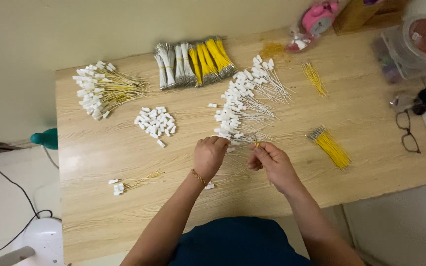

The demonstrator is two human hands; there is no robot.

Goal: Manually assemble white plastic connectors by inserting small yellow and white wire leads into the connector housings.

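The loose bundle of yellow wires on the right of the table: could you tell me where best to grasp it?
Take the yellow wire bundle around its middle, pinching across its width from above. It lies flat and diagonal, clear of other things, with bare metal tips at its upper-left end. The right hand is nearest.

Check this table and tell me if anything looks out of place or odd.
Little stands out. The wires and connectors lie in sorted piles. One white connector lies alone by the left hand, apart from the loose pile. The glasses sit close to the table's right edge.
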